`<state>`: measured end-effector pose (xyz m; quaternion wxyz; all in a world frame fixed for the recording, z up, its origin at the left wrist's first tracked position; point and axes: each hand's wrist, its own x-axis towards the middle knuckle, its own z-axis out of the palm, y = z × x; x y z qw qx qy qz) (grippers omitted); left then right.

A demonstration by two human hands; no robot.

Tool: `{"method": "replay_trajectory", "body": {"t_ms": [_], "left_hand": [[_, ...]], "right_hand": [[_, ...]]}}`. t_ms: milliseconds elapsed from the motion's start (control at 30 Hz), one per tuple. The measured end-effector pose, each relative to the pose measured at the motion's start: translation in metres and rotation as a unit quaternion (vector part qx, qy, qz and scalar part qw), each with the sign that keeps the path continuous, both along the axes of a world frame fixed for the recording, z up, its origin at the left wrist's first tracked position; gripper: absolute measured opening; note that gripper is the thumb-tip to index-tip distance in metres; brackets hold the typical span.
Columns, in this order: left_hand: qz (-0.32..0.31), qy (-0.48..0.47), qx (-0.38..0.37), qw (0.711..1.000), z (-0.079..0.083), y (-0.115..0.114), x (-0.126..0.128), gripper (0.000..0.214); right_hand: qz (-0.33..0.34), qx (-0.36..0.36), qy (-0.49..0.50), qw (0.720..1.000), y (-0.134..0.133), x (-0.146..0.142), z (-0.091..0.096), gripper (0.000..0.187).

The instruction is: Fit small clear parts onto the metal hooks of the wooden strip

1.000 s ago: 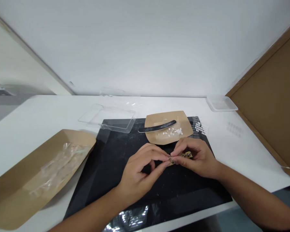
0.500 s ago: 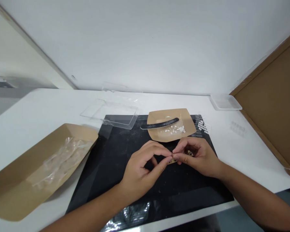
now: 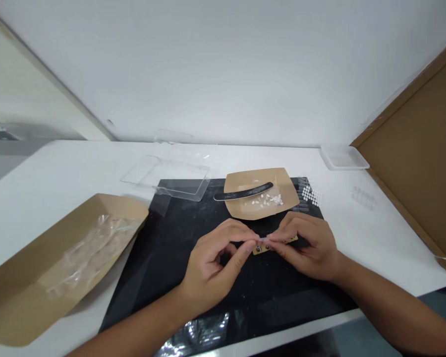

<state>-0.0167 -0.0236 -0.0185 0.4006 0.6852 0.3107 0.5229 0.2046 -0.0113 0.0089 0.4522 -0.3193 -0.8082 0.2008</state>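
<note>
My left hand [image 3: 217,260] and my right hand [image 3: 306,245] meet over the black mat [image 3: 178,243]. Thumb and forefinger of each are pinched on a small translucent piece [image 3: 263,240] stretched between them; its kind is too small to make out. Just below the fingertips lies a yellowish strip [image 3: 260,249] with small dark, shiny round bits on it, partly hidden by my right hand. Behind the hands stands a shallow cardboard tray [image 3: 234,210] holding small white bits [image 3: 277,199]. A curved black nail file [image 3: 243,192] rests across that tray.
At left, a long cardboard tray [image 3: 7,292] contains clear plastic bags [image 3: 92,253]. Clear flat plastic panels [image 3: 167,173] lie at the mat's back left. White round dots [image 3: 312,196] sit at its right edge. A clear plastic container [image 3: 344,157] stands by the brown board [image 3: 419,153].
The fingertips have drawn slightly apart, and the translucent piece now shows between them. More of the yellowish strip is visible below. The view has shifted slightly.
</note>
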Motion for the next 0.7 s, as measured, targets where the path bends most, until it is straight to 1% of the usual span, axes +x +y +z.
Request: {"method": "replay_trajectory", "body": {"t_ms": [67, 167, 233, 300, 400, 500, 567, 633, 700], "left_hand": [[0.021, -0.004, -0.035, 0.999, -0.001, -0.002, 0.000, 0.016], [0.066, -0.002, -0.081, 0.994, -0.002, -0.004, 0.000, 0.023], [0.082, -0.003, -0.087, 0.993, -0.003, -0.004, 0.000, 0.024], [0.080, 0.002, -0.068, 0.994, -0.002, -0.004, 0.000, 0.024], [0.051, 0.025, -0.020, 0.998, 0.001, -0.002, 0.000, 0.020], [0.017, 0.046, 0.019, 0.999, 0.004, -0.001, 0.001, 0.015], [0.005, 0.047, 0.040, 0.998, 0.006, -0.002, 0.002, 0.012], [0.004, 0.040, 0.048, 0.998, 0.007, -0.002, 0.003, 0.009], [0.008, 0.032, 0.033, 0.999, 0.006, -0.003, 0.003, 0.009]], "right_hand": [[-0.019, 0.052, -0.017, 0.998, 0.001, 0.001, -0.001, 0.007], [-0.029, 0.145, -0.068, 0.987, 0.001, 0.004, -0.002, 0.015], [-0.034, 0.195, -0.104, 0.975, -0.001, 0.007, -0.001, 0.019], [-0.040, 0.230, -0.128, 0.964, -0.004, 0.009, 0.002, 0.018], [-0.024, 0.263, -0.143, 0.954, -0.008, 0.009, 0.008, 0.016], [-0.003, 0.279, -0.161, 0.947, -0.011, 0.007, 0.015, 0.012], [0.001, 0.285, -0.174, 0.943, -0.013, 0.006, 0.018, 0.011], [0.000, 0.289, -0.181, 0.940, -0.013, 0.005, 0.020, 0.013], [-0.002, 0.298, -0.183, 0.937, -0.012, 0.005, 0.020, 0.014]]}}
